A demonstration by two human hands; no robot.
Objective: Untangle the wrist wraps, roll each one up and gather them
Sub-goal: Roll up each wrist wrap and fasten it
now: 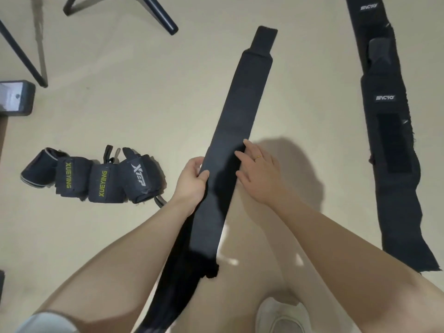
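Beige floor (144, 104) lies open around the flat wrap (230, 131); left hand (192, 181) pinches its edge, right hand (259, 174) seemingly flat.

Black wrist wrap (236, 131) lies unrolled — four rolled wraps (96, 179) left.

The light is soft and bright. A dark shadow lies on the floor (149, 97) just beside the right hand (258, 175). Edges bend a little.

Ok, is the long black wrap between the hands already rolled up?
No, the long black wrap lies stretched out flat on the beige floor, with the left hand gripping its edge and the right hand resting on it.
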